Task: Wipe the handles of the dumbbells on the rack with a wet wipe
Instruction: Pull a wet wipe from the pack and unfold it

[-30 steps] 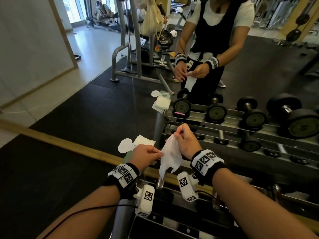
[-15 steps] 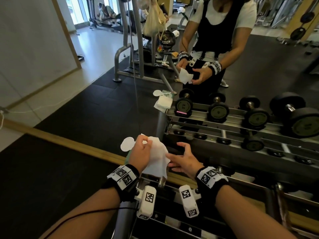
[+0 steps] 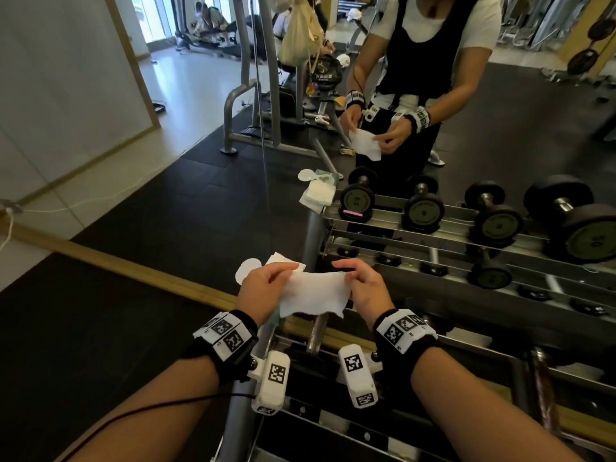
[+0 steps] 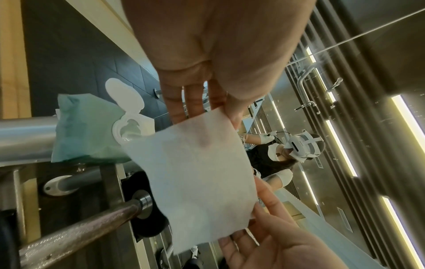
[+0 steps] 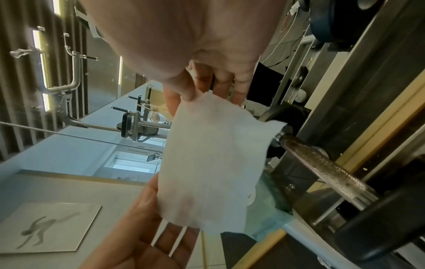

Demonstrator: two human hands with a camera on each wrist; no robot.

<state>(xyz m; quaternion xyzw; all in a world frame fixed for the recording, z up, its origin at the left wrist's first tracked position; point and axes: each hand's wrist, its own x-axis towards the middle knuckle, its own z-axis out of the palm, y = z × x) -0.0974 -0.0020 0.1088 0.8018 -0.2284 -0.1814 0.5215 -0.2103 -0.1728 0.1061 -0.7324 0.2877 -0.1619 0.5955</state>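
The left hand (image 3: 263, 290), palm turned inward, pinches the left edge of the wet wipe (image 3: 315, 295); the sheet hangs stretched above a dumbbell handle (image 3: 316, 331) on the rack (image 3: 466, 371), its right edge pinched by the right hand (image 3: 366, 288).

Free room and obstacles. Both hands, the left hand (image 3: 263, 291) and right hand (image 3: 366, 291), are raised clear above the rack (image 3: 433, 371), the wet wipe (image 3: 315, 293) stretched between them. Directly below lies a dumbbell handle (image 4: 76, 231), its bar open from above but bounded at each end by black weight heads (image 5: 381, 234). The green wipe pack (image 4: 85, 131) sits on the rack's post, to the left. The mirror (image 3: 500, 128) closes the far side.
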